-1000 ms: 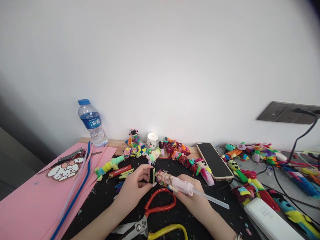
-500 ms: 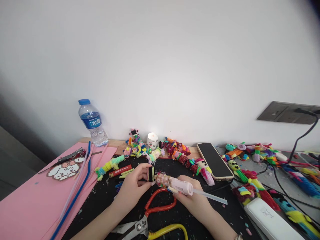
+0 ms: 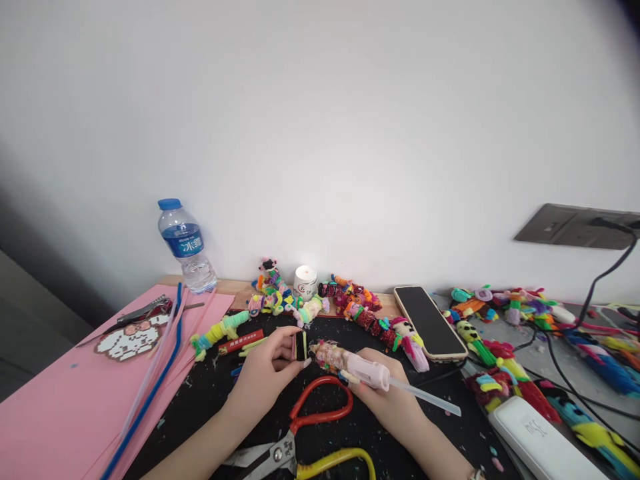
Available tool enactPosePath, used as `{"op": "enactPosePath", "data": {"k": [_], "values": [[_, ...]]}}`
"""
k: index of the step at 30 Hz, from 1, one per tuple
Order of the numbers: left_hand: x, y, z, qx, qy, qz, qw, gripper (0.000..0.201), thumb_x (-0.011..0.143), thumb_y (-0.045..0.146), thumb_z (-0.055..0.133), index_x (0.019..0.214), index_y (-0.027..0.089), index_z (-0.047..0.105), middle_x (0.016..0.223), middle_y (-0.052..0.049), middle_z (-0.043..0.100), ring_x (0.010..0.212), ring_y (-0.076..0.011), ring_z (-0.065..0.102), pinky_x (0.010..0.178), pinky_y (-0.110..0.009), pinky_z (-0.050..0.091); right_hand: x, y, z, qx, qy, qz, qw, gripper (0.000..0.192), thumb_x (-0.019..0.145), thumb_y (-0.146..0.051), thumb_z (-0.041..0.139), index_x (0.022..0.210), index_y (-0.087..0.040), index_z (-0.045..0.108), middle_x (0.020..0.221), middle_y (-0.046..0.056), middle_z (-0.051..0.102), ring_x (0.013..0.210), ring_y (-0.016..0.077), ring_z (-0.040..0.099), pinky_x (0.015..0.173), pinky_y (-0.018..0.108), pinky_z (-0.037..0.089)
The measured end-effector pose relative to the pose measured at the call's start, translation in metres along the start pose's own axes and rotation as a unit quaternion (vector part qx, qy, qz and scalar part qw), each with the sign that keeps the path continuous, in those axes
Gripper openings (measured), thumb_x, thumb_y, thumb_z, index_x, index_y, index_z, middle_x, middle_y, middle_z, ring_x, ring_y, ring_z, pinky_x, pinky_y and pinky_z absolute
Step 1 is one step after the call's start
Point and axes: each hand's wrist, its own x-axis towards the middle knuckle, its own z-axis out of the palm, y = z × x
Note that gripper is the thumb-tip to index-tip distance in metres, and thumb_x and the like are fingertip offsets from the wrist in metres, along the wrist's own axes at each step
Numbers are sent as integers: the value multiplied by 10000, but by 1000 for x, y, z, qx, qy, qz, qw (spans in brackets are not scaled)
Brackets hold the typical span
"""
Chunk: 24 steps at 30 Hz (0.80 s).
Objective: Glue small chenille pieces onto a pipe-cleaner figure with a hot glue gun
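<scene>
Low in the frame, our forearms angle inward over the bench [image 3: 210, 400]. Our right hand [image 3: 387, 393] wraps a pink glue gun [image 3: 353, 363], nozzle pointing left. Our left hand [image 3: 265, 367] pinches a small black piece [image 3: 300, 345], perhaps edged in green, just beside that nozzle at centre. Beyond, a bottle [image 3: 184, 247] stands upper left.

The scissors [image 3: 305, 433] have one red and one yellow handle. The paper [image 3: 65, 400] is pink; the bottle [image 3: 185, 247] has a blue cap and label.
</scene>
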Motion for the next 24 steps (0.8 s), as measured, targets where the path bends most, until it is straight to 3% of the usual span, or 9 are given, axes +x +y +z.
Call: {"op": "enactPosePath", "data": {"k": [12,24], "values": [[-2,0,-2,139,6,52,989,403,669,234,675,1065,172,639,745,-13,626,682,-172,610,653,-296,530,-1,-3,0,-5,-10,0,1000,216,813,-368,589,714,-175,591,666,10,594,597,135,539,543,228,393],[-4,2,-3,162,21,72,984,365,669,277,706,1015,180,644,721,2,624,649,-154,587,636,-276,511,1,0,1,-22,8,-2,1000,194,795,-306,591,654,-182,543,619,-8,563,557,121,510,510,218,370]]}}
